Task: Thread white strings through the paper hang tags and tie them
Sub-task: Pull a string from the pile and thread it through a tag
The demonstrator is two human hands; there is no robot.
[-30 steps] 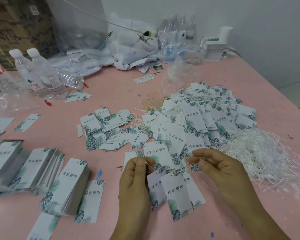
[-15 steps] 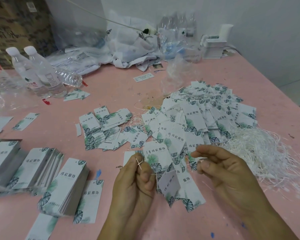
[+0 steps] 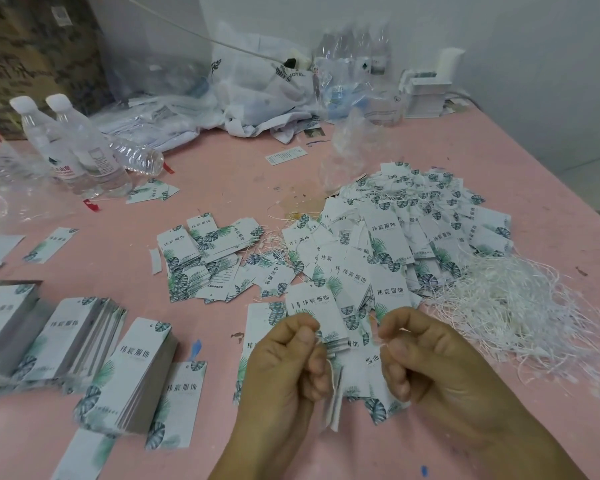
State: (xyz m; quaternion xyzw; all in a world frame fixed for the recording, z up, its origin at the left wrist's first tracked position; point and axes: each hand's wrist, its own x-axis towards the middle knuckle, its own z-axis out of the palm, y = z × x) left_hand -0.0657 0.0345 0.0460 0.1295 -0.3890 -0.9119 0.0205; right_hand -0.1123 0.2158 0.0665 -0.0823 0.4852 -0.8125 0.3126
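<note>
on a pink table (image 3: pixel 222 174) strewn with paper goods, a person worked through a batch of hang tags, with the supplies seemingly arranged by stage from left to right. at far left, neat stacks of unstrung tags (image 3: pixel 66 337) lay near the front edge, apparently kept squared so single cards could be lifted off. behind them stood water bottles (image 3: pixel 73 147), well apart from the work. toward the middle, a small scatter of tags (image 3: pixel 201 258) lay loose, and past it a large heap of tags (image 3: pixel 406 237) with strings showing among them spread toward the right, likely the finished pile.

low in the centre, the left hand (image 3: pixel 288 362) was curled, thumb and forefinger pinching one end of a white string (image 3: pixel 331 375), whose slack hung down beside the palm. a hang tag (image 3: pixel 333 407) dangled edge-on between the two hands, apparently already on that string; the hole itself could not be made out. the right hand (image 3: pixel 430 368) was likewise curled, fingers pinching the other end of the string, a short tip showing near the thumb. the hands were held level and slightly apart, a pose that suggested a knot being drawn tight, though the knot was too small to see.

at far right, a tangled mound of loose white strings (image 3: pixel 520 306) lay just beside the right hand, probably placed for easy picking.
</note>
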